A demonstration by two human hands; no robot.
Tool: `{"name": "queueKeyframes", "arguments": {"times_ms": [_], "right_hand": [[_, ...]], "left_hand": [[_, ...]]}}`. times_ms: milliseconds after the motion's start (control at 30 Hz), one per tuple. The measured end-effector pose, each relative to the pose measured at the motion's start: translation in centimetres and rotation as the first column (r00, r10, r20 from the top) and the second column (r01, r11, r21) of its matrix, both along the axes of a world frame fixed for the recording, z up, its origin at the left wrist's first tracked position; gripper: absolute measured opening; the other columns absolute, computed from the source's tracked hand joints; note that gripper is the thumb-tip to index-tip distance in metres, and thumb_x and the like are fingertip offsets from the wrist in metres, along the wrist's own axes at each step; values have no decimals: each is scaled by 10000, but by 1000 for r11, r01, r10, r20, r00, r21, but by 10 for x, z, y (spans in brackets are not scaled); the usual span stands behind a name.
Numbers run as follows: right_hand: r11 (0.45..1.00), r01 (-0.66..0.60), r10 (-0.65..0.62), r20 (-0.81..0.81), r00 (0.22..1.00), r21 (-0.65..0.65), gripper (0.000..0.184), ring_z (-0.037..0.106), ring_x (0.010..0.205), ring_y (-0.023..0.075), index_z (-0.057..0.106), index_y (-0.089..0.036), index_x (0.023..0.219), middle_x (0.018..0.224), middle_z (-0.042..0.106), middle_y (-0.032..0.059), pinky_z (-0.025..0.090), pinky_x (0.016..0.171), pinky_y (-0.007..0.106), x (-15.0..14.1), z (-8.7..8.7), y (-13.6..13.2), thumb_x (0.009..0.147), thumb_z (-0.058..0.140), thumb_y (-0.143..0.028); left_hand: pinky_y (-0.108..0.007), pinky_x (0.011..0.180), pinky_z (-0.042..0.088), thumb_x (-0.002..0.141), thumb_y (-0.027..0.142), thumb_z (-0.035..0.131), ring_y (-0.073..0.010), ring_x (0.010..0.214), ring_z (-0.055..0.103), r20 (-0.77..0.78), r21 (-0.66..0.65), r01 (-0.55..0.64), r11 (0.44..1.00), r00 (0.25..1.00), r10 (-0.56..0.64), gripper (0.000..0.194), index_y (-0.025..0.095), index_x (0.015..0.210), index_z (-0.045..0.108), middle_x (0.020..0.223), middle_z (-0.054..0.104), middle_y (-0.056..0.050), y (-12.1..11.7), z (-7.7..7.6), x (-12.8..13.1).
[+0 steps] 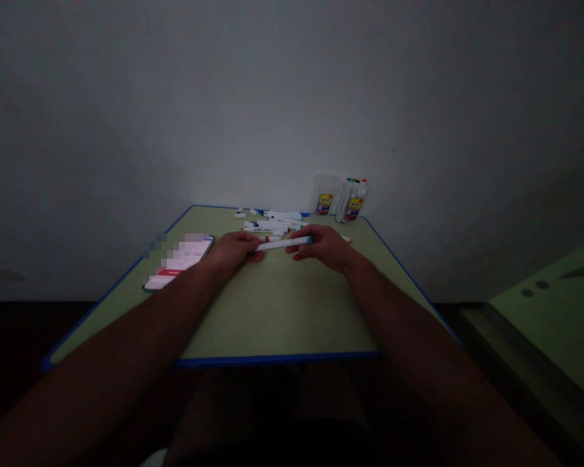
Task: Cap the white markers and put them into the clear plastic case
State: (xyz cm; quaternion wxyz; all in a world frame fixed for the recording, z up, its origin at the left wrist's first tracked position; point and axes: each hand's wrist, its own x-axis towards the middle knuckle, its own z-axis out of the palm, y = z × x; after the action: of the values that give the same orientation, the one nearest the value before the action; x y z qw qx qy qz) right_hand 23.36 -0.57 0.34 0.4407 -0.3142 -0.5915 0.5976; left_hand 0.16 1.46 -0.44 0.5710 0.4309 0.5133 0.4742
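A white marker pen (278, 244) with a blue-tipped end lies level between my two hands above the table. My left hand (238, 251) pinches its left end between thumb and fingers. At the blue end, my right hand (321, 246) has its fingers closed around the pen. Just beyond the hands, several white markers and loose caps (277, 223) are scattered over the far part of the table; some are partly hidden by my fingers.
The pale green table (277, 311) has a blue edge and stands against a grey wall. A lit phone (182, 266) lies at the left. At the back right stand a clear pouch (325, 194) and a second pouch (353, 200) holding several markers.
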Motion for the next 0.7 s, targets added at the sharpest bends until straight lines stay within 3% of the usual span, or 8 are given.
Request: {"name": "queueKeyframes", "arguments": {"times_ms": [200,367,500,700], "right_hand": [[998,65,-65,0,998,5,368,738,870,225,718,-177,903,903,747,55,621,706,342,1,-1,2,570,871,-218],[955,295,-297,117,948,30,340,650,641,131,730,-178,855,714,683,-4,604,619,301,7,-6,11,537,849,-205],[902,423,-429,254,867,80,273,597,614,108,741,-171,830,742,680,4,570,586,273,12,-11,18,564,804,-174],[905,409,-423,366,829,118,307,565,561,104,756,-159,905,718,691,21,480,539,250,13,-17,20,603,791,-206]], "left_hand": [[-233,558,576,783,-4,681,-103,533,621,-12,7,-10,1000,1000,10,210,133,630,637,674,665,-38,-4,5,2],[-228,579,570,742,12,740,-101,544,621,67,49,7,999,998,-10,199,136,627,635,655,647,-30,-4,5,0],[-263,663,583,694,-15,746,-126,618,663,155,164,73,984,983,-99,158,114,757,680,699,688,-52,-6,8,1],[-302,747,577,611,-25,768,-124,679,671,178,341,162,926,956,-233,307,129,866,695,739,709,-19,-15,12,7]]}}
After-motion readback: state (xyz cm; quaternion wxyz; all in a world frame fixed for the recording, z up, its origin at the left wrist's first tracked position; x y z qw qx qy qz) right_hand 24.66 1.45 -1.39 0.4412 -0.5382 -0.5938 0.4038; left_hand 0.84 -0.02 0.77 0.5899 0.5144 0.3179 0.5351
